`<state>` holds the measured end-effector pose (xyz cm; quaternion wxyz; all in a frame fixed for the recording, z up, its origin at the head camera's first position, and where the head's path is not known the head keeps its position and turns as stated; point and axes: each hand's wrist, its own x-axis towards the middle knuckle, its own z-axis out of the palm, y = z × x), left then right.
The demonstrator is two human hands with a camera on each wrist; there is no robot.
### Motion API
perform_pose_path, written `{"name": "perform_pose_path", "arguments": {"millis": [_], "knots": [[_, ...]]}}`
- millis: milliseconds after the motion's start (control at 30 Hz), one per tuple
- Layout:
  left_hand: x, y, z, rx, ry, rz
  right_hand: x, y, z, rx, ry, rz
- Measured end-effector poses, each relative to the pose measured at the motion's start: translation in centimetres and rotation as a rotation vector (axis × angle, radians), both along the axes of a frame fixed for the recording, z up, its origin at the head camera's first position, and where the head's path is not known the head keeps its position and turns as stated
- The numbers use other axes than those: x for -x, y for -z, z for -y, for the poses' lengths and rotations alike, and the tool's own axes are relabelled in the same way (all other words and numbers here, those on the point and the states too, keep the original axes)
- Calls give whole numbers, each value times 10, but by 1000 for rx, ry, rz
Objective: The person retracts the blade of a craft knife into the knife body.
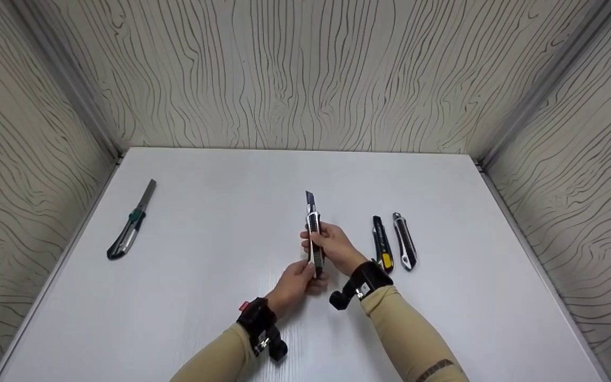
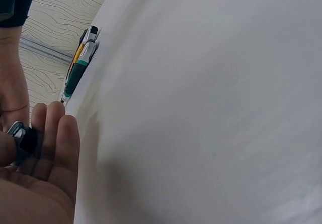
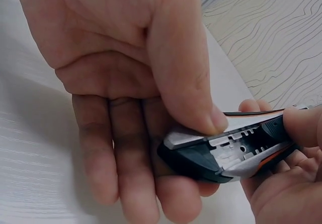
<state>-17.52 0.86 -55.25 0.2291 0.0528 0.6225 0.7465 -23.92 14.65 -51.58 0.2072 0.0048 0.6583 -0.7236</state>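
In the head view a utility knife, silver and black with its blade out, points toward the back. My right hand grips its middle, thumb on top. Its rear end is pinched by my left hand. In the right wrist view, the left thumb presses the silver edge near the black end of the knife, while the right hand has its thumb near the dark slider. The left wrist view shows the left hand palm up, its other fingers extended, around the knife's end.
An extended dark green knife lies at the table's left. Beyond my right wrist lie a black knife with a yellow part and a silver and dark knife. Patterned panels border the white table.
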Motion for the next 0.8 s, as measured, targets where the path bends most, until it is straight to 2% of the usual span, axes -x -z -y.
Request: {"name": "perform_pose_path", "arguments": {"millis": [267,600,800], "knots": [[0,2,0,33,4,-19,-1,-1,0,-31,-5,14],[1,2,1,44,-10,8,-2,-4,-1,-40,-42,-14],[2,2,1,31,-18,12,-2,-4,-1,-71,-38,-9]]}}
